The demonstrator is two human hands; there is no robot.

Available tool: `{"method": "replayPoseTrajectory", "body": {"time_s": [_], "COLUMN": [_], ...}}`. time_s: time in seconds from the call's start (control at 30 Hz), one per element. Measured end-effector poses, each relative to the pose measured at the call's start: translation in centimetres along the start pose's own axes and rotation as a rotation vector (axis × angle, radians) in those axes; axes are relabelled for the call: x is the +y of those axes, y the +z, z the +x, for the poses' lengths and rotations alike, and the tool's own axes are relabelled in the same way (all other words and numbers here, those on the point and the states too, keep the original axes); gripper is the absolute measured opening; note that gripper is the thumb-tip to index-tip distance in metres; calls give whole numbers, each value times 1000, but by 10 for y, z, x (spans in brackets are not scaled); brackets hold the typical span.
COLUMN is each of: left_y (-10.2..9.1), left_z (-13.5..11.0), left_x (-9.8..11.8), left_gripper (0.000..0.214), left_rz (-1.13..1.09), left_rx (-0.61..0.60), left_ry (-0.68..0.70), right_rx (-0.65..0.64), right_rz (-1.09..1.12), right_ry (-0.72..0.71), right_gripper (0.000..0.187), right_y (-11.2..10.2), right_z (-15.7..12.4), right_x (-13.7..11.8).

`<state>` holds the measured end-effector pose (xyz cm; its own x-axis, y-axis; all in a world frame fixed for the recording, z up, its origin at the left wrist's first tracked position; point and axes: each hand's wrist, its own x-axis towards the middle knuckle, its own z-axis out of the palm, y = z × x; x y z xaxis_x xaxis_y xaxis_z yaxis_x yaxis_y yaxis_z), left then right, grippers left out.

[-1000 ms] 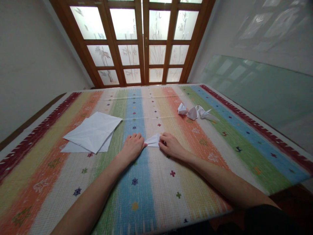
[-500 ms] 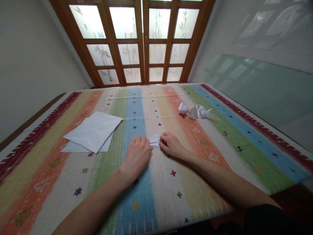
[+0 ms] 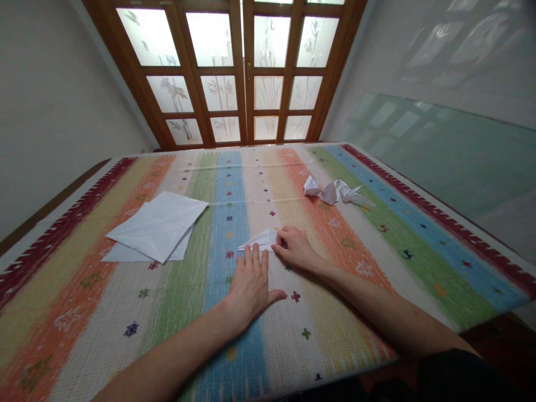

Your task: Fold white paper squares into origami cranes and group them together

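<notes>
A small folded white paper [image 3: 258,240] lies on the striped tablecloth [image 3: 355,245] near the middle. My right hand [image 3: 295,248] has its fingers closed on the paper's right end and presses it down. My left hand [image 3: 251,282] lies flat on the cloth just in front of the paper. Its fingers are stretched out and their tips reach the paper's near edge.
A stack of white paper sheets [image 3: 157,226] lies to the left. Folded paper figures [image 3: 335,191] sit at the back right. A glass pane [image 3: 439,151] leans along the right wall. Wooden doors with frosted panes [image 3: 243,72] stand behind the table.
My left hand has slid back from the paper's left tip toward me and to the right, and has opened flat. My right hand and the paper have stayed put.
</notes>
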<state>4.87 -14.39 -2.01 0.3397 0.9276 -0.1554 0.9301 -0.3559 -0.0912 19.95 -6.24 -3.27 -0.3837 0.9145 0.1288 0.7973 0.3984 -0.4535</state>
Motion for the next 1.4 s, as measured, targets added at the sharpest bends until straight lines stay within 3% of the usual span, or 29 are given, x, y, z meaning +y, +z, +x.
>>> {"method": "replayPoseTrajectory", "body": {"time_s": [0.47,0.7,0.93,1.2,1.3,1.4], "left_y": [-5,0,4,7,6,6], "left_z": [-3,-4,5,12,12,12], "left_x": [1,-5,-13,-16,-15,-15], "left_gripper": [108,105,85,80,78,79], "left_rz": [-6,52,32,-58,-52,-51], "left_rx": [6,105,201,265,258,255], "left_ry": [-83,-27,167,182,171,173], "right_rx": [33,3,-64,-98,-55,-27], "right_rz": [39,33,1,124,244,257], "right_ry": [119,119,127,129,79,-84], "right_gripper": [17,11,11,12,21,32], "right_y": [-3,-9,-17,-20,-17,-12], "right_z": [-2,0,0,6,16,29], "right_x": [3,11,11,20,22,22]}}
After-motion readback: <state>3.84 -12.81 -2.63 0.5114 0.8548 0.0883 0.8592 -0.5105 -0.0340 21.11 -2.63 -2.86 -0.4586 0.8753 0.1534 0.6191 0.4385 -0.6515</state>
